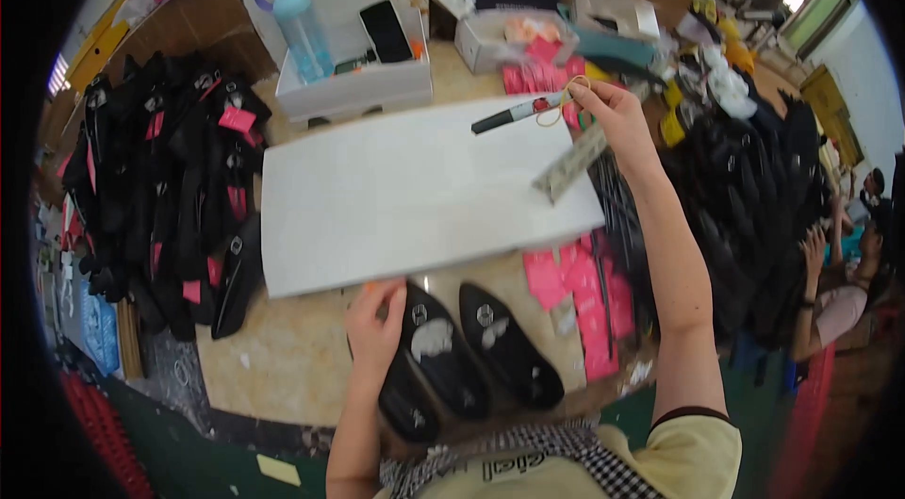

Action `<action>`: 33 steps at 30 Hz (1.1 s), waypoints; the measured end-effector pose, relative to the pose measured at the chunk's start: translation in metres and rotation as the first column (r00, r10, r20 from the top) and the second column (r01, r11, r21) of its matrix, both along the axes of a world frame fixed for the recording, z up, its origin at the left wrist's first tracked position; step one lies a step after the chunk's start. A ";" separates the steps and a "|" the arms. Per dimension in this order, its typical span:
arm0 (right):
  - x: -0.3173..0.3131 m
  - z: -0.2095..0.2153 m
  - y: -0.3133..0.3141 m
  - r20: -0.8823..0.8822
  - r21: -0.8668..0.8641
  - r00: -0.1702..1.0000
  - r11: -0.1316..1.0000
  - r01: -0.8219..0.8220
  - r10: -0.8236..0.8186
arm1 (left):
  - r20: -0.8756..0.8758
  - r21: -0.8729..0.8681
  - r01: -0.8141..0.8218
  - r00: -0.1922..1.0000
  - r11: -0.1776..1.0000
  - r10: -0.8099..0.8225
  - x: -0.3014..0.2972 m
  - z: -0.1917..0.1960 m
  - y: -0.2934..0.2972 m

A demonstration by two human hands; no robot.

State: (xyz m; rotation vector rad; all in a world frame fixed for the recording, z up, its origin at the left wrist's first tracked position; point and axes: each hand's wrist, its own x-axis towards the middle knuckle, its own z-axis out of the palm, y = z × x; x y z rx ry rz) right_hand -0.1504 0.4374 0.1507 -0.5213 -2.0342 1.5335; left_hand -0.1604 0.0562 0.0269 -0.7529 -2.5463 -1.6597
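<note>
My right hand is raised over the right end of a white board. Its fingers pinch a yellowish loop at the end of a marker pen with a black cap. A grey printed strip slants just below this hand, blurred. My left hand is at the board's front edge, its fingers curled together; what they hold, if anything, is hidden. Beside it lie black pointed shoes, one in the middle and one to its right, each with a round ornament; another lies partly behind my left wrist.
Black shoes with pink pieces are heaped at left, and a dark heap fills the right. Pink sheets lie right of the shoes. At the back, a white box holds a blue bottle and a phone. Another person sits far right.
</note>
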 end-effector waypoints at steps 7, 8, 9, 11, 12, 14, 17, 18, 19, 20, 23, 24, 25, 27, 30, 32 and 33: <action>0.129 -0.067 -0.096 0.095 -0.120 0.949 0.950 -0.288 0.299 | -0.031 -0.169 0.351 0.932 0.921 -0.361 0.052 0.054 0.066; 0.141 -0.069 -0.112 0.191 -0.208 0.949 0.955 -0.211 0.251 | 0.097 -0.161 0.389 0.921 0.907 -0.377 0.061 0.047 0.065; 0.153 -0.075 -0.118 0.146 -0.236 0.962 0.952 -0.193 0.231 | 0.219 -0.158 0.433 0.892 0.887 -0.397 0.071 0.040 0.061; 0.169 -0.095 -0.118 0.032 -0.290 0.990 0.949 -0.124 0.140 | 0.202 -0.211 0.435 0.896 0.875 -0.397 0.079 0.016 0.039; 0.172 -0.101 -0.109 -0.032 -0.312 0.998 0.948 -0.068 0.060 | 0.262 -0.178 0.467 0.871 0.866 -0.416 0.077 0.005 0.030; 0.163 -0.089 -0.093 0.071 -0.120 0.991 0.987 -0.107 0.116 | 0.305 -0.022 0.497 0.830 0.867 -0.468 0.075 -0.006 0.015; 0.088 -0.067 -0.046 -0.094 0.074 0.991 0.993 -0.094 0.100 | 0.469 0.123 0.487 0.740 0.865 -0.483 0.061 -0.005 0.004; 0.058 -0.037 -0.029 -0.200 -0.055 0.979 0.998 -0.040 0.028 | 0.426 0.173 0.485 0.748 0.857 -0.509 0.056 -0.011 0.000; 0.031 -0.020 -0.008 -0.412 0.037 0.908 0.994 0.100 -0.076 | 0.423 0.174 0.495 0.743 0.852 -0.518 0.058 -0.008 0.002; 0.023 -0.002 -0.002 -0.382 0.031 0.916 0.988 0.148 -0.125 | 0.365 0.175 0.417 0.814 0.892 -0.452 0.056 -0.002 0.005; 0.013 -0.001 -0.020 -0.194 0.480 0.981 0.871 0.109 -0.016 | 0.256 0.146 0.216 0.934 0.965 -0.247 0.073 0.039 0.013; 0.009 -0.027 -0.074 0.077 0.082 0.894 0.891 -0.447 0.442 | 0.245 0.091 -0.007 0.969 0.996 -0.016 0.076 0.040 -0.006; 0.028 -0.044 -0.125 0.055 -0.109 0.699 0.700 -0.706 0.713 | 0.180 0.003 -0.015 0.984 1.000 0.014 0.079 0.040 -0.021; 0.083 -0.066 -0.201 0.175 0.193 0.690 0.663 -0.723 0.702 | 0.108 -0.104 0.133 0.987 0.986 -0.122 0.081 0.016 -0.036; 0.159 -0.058 -0.230 0.061 -0.344 0.793 0.759 -0.553 0.606 | 0.117 -0.398 0.349 0.936 0.848 -0.331 0.132 0.057 -0.013; 0.182 -0.067 -0.241 0.147 -0.386 0.835 0.808 -0.445 0.531 | 0.446 -0.521 0.559 0.822 0.645 -0.354 0.129 0.071 -0.016; 0.190 -0.067 -0.246 0.139 -0.382 0.801 0.777 -0.500 0.583 | 0.401 -0.306 0.634 0.762 0.710 -0.508 0.132 0.064 -0.030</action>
